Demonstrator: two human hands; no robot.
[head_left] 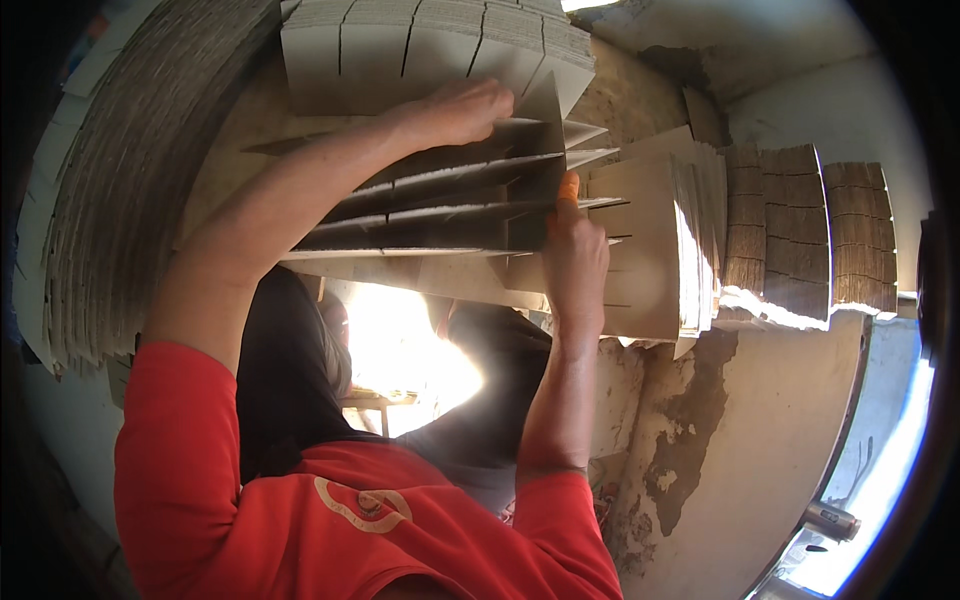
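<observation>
Head view: left hand [462, 108] grips the top edge of an upright slotted cardboard strip [540, 150], part of a divider grid [440, 205] held over the lap. Right hand [575, 262] closed on the grid's right end, thumb up. Strip stacks [660, 240] just beside it.

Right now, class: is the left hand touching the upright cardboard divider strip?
Touching. The head view shows the left hand with fingers curled over the upright cardboard divider strip.

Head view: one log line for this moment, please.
left hand: on top of cross strip | right hand: thumb up against divider grid | slotted stack: right of grid | strip pile: behind
</observation>
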